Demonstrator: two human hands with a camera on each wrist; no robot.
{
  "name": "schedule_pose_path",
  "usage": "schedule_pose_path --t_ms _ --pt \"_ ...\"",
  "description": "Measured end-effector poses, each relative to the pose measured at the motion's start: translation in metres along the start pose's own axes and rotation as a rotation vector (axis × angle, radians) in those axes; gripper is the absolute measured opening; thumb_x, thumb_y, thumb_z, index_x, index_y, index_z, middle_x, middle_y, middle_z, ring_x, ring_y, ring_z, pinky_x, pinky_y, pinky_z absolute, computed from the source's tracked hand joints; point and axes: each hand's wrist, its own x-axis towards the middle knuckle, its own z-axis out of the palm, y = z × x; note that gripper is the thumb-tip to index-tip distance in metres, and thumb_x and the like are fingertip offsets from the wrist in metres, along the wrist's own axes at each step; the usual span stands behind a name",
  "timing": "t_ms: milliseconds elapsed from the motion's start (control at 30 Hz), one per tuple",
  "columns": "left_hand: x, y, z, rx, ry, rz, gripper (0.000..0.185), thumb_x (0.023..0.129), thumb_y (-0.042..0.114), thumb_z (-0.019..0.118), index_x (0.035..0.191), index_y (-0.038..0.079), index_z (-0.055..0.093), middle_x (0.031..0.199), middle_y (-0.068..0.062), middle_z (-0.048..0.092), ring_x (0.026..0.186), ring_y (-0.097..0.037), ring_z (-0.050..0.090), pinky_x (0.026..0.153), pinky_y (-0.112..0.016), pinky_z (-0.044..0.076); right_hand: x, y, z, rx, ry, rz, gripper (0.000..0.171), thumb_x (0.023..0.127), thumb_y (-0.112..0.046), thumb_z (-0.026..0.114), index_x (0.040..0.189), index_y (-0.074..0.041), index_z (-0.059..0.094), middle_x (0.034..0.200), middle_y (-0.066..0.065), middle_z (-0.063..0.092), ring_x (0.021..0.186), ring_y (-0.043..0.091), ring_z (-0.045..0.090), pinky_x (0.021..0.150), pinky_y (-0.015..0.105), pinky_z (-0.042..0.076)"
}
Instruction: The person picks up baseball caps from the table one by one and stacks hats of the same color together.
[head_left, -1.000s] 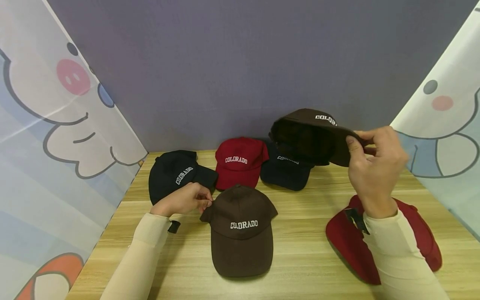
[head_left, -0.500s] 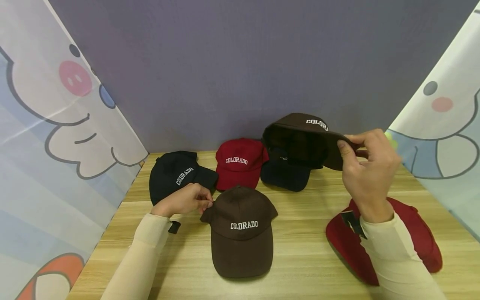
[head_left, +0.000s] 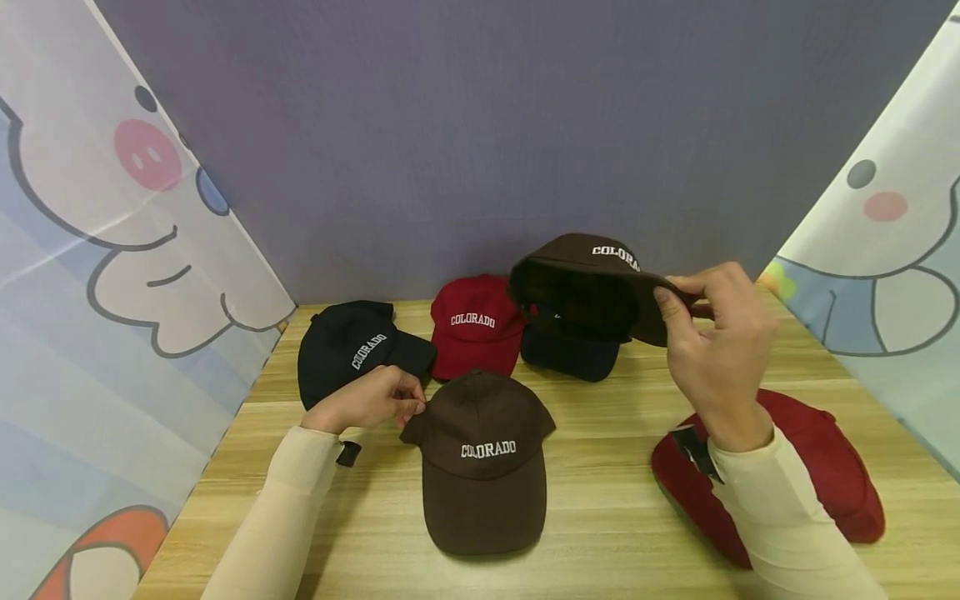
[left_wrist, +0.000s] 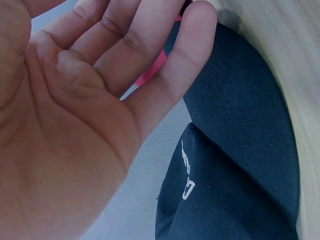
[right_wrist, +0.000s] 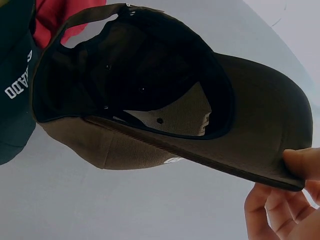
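In the head view, a brown baseball cap (head_left: 480,508) lettered COLORADO lies on the table, brim toward me. My left hand (head_left: 371,400) pinches its left edge between thumb and fingers; the left wrist view shows the palm and lower fingers, with the pinch out of sight. My right hand (head_left: 720,350) holds up another brown baseball cap (head_left: 570,250) by the brim, thumb beneath. This raised cap tilts, its dark inside facing me, and in the right wrist view its back strap (right_wrist: 85,19) shows. It partly covers a navy cap (head_left: 570,354) in the head view.
A red cap (head_left: 476,321) stands at the back middle, beside a navy cap (head_left: 345,342) at the back left. Under my right forearm lies another red cap (head_left: 810,458). A grey panel (head_left: 480,150) rises behind the wooden table (head_left: 600,517), with printed cloths (head_left: 60,333) at both sides.
My right hand has moved left and slightly down with the raised brown cap, which now overlaps the back red cap's edge. My left hand and the lower brown cap have stayed put.
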Motion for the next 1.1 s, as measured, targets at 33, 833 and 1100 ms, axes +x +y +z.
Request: schedule_pose_path --t_ms 33,833,1100 --pt "0.000 0.000 0.000 -0.002 0.000 0.000 0.012 0.098 0.007 0.066 0.088 0.012 0.071 0.073 -0.001 0.066 0.067 -0.022 0.069 0.060 -0.025 0.050 -0.001 -0.001 0.000 0.004 -0.005 0.002 0.012 0.088 -0.001 0.076 0.086 0.010 0.071 0.081 0.019 0.064 0.079 0.012 0.059 0.078 0.004 0.046" --pt "0.000 -0.001 0.000 -0.007 -0.004 0.011 0.012 0.097 0.006 0.066 0.088 0.012 0.071 0.073 0.000 0.066 0.065 -0.017 0.068 0.061 -0.025 0.052 -0.006 -0.007 0.008 0.063 -0.039 -0.010 0.010 0.087 0.001 0.077 0.084 0.009 0.070 0.082 0.021 0.065 0.084 -0.007 0.054 0.079 0.003 0.046" --pt "0.001 -0.001 0.000 -0.023 -0.011 0.009 0.012 0.097 0.005 0.065 0.089 0.011 0.071 0.074 0.000 0.065 0.066 -0.018 0.069 0.063 -0.026 0.054 -0.009 -0.011 0.012 0.068 -0.065 -0.029 0.007 0.086 0.003 0.076 0.084 0.008 0.071 0.080 0.019 0.065 0.082 -0.006 0.053 0.078 0.004 0.046"
